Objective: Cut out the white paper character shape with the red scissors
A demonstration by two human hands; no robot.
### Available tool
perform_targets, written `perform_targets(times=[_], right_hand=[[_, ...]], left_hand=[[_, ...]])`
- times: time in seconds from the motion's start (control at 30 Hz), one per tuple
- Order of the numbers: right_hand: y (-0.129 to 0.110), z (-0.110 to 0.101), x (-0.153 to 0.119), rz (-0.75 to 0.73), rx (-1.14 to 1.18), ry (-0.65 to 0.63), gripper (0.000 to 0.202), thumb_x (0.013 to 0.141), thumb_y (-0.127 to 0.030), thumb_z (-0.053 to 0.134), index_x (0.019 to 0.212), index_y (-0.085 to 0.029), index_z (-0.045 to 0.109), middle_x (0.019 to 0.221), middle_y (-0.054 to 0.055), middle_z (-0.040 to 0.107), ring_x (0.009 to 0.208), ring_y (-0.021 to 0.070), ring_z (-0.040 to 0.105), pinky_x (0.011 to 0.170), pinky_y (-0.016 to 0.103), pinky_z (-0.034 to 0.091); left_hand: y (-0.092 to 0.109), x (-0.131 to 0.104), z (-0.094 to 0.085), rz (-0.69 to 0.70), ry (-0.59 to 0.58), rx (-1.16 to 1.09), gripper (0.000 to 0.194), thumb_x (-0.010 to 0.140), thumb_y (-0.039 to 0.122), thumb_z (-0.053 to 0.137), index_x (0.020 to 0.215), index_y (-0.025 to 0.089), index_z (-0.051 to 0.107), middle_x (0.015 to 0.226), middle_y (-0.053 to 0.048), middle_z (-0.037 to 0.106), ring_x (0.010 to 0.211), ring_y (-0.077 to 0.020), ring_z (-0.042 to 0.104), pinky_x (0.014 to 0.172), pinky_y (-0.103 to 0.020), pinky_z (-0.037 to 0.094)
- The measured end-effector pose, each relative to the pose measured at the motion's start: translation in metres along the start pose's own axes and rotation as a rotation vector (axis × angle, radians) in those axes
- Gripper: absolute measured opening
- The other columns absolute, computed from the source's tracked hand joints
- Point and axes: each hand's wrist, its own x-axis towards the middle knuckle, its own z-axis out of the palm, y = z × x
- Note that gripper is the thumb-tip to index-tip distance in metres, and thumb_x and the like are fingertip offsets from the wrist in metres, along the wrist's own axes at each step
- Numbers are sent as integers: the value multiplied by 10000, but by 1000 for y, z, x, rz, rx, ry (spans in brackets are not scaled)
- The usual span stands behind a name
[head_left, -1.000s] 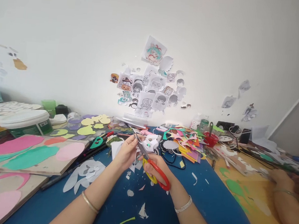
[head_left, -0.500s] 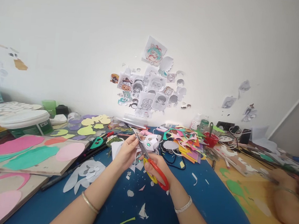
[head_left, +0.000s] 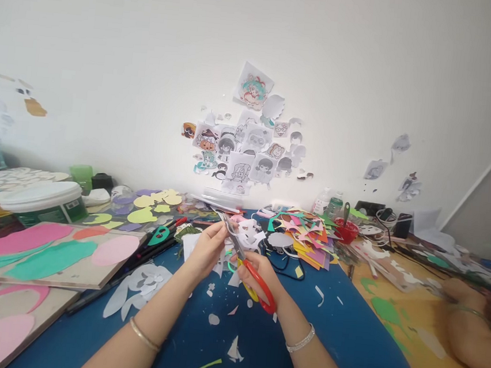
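Nearest, a thin yellow-green paper strip [head_left: 209, 366] and torn white paper scraps [head_left: 235, 349] are scattered on the blue tabletop [head_left: 326, 342]; any trimmed piece dropped here could be lost among similar offcuts. Scissors with red and yellow plastic handles and metal blades [head_left: 259, 277] are held in the right hand [head_left: 261, 263], fingers wrapped around the handles. The left hand [head_left: 207, 250] is set beside the blade tips, fingers pinched, seemingly on a white paper piece with cut-outs [head_left: 249, 232]; the exact grip point is too small to tell. That paper is placed just beyond the blades, at table centre. Main risk: a fingertip could be nicked, since the tips are pointed right at the left fingers. Paper could be torn or miscut if thin bridges between holes are bent or the pinch is slackened. Farther off, a heap of multicoloured paper offcuts [head_left: 310, 236] is piled up; it could be knocked over by a wide right-hand swing. Beyond, paper drawings [head_left: 247, 164] are stuck on the wall.
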Motion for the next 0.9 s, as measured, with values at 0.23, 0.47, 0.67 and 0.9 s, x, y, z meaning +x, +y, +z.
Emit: perform_targets(times=[0.23,0.47,0.67,0.9], right_hand=[[10,-1,3,-7,-1,63,476,734,-561,636,951,-139,608,564,-37,419,449,82,331,421,231,261],[2,3,2,6,90,19,467,760,-587,595,944,-157,589,538,-44,417,434,89,353,418,231,290],[-4,5,-1,-22,114,-30,424,806,-578,548,877,-160,558,536,-50,405,431,76,349,426,213,310],[-8,7,-3,1,115,-40,463,813,-595,522,934,-149,564,544,-50,407,440,81,355,432,213,308]], left_hand=[[-5,1,-1,-8,53,196,344,718,493,651,834,171,689,811,-38,656,679,-147,544,599,-226,413],[-5,1,-2,10,47,180,358,729,495,641,857,167,704,810,-41,670,702,-165,557,602,-231,409],[-1,0,1,-22,-3,136,316,741,468,637,853,177,690,770,-13,639,618,-126,512,514,-211,393],[-3,1,-1,-33,-12,126,323,745,458,637,872,167,691,804,-27,658,595,-124,521,523,-224,415]])
